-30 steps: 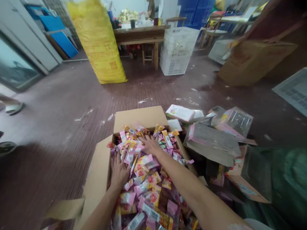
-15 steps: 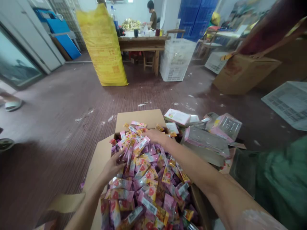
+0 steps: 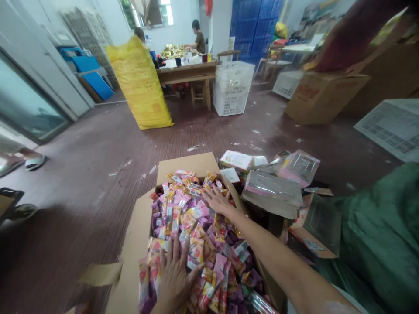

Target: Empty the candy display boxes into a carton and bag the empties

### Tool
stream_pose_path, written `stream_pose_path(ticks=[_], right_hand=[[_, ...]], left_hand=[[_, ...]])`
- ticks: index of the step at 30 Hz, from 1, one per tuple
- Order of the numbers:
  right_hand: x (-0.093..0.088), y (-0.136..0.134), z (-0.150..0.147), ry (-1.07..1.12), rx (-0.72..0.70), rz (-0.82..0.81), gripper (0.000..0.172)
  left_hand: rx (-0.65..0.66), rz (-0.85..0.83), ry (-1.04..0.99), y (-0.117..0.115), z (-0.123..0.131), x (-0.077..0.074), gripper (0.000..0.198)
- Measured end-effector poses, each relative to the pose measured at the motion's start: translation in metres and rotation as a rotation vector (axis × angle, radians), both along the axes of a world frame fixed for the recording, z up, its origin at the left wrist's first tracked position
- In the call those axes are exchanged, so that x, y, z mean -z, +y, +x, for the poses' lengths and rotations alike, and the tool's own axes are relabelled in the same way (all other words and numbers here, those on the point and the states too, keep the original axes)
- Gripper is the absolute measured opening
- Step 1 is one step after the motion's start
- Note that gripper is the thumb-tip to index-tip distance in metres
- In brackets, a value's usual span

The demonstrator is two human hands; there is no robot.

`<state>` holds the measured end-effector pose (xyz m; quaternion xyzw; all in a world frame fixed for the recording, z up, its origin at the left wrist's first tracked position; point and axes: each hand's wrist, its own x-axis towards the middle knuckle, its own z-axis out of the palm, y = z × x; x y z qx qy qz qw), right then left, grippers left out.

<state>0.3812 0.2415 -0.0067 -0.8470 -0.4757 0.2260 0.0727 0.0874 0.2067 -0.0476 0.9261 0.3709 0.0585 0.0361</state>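
Note:
An open cardboard box [image 3: 137, 237] in front of me is heaped with several small pink, purple and yellow snack packets [image 3: 193, 222]. My left hand [image 3: 175, 277] lies flat on the near part of the heap, fingers spread. My right hand [image 3: 218, 200] rests palm down on the far right of the heap, fingers stretched out, close to the box's right wall. Neither hand holds a packet.
Flattened pink display cartons [image 3: 273, 187] lie right of the box. A green sack [image 3: 382, 235] fills the right edge. Farther off stand a yellow sack [image 3: 139, 83], a white crate [image 3: 232, 87], a brown carton [image 3: 322, 96] and a wooden table [image 3: 186, 72] with two people.
My left hand has slid from the heap's left side toward me and now lies flat on the near packets. My right hand stays at the far right. The camera has tilted up.

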Motion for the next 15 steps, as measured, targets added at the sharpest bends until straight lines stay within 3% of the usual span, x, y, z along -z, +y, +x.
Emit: stream_pose_path(ticks=[3,7,11,15], right_hand=[[-0.015,0.018,-0.001,-0.145,0.038,0.152,0.058],[-0.028,0.067,0.012,-0.195,0.038,0.229,0.058],[-0.020,0.118,0.011,0.031,-0.008,0.110,0.063],[0.001,0.130,-0.009,0.051,-0.213,0.069,0.065]], left_hand=[[0.020,0.123,-0.020,-0.001,-0.004,0.029,0.075],[0.063,0.236,-0.080,0.004,-0.003,0.041,0.074],[0.078,0.198,-0.083,0.004,-0.006,0.051,0.079],[0.045,0.084,-0.028,0.002,-0.011,0.064,0.083]])
